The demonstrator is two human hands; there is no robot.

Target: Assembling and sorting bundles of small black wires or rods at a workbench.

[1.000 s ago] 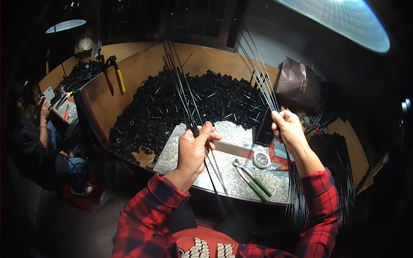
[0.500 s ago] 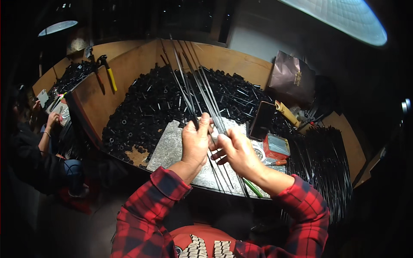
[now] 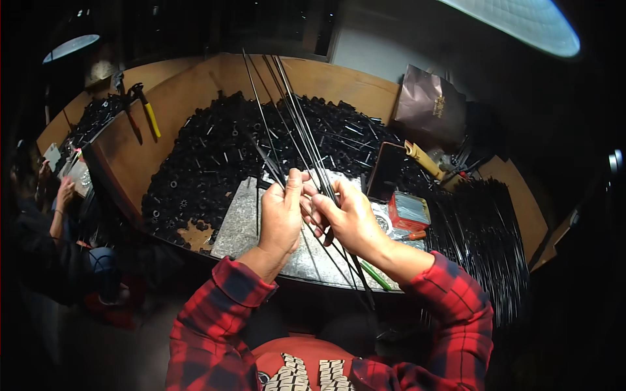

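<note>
Long, thin dark rods rise between my hands and fan out over the pile beyond, while their near ends slant down toward the front edge. My right hand is closed around the main bunch, its thumb and fingers pinching it. Close on its left, my left hand is closed too, thumb up, with a few rods passing through its fingers. Its inner fingers are partly hidden. Beneath both hands lies a grey speckled board. A green stick rests on the board near my right wrist.
A large heap of small black parts fills the wooden-walled bench. On the right are a phone, a red box, a paper bag and a thick bundle of dark rods. Another person's hand is at far left.
The rods above my hands have drawn into a tighter bunch, with a few still apart on the left. The whole view has shifted slightly, and both hands stay close together.
</note>
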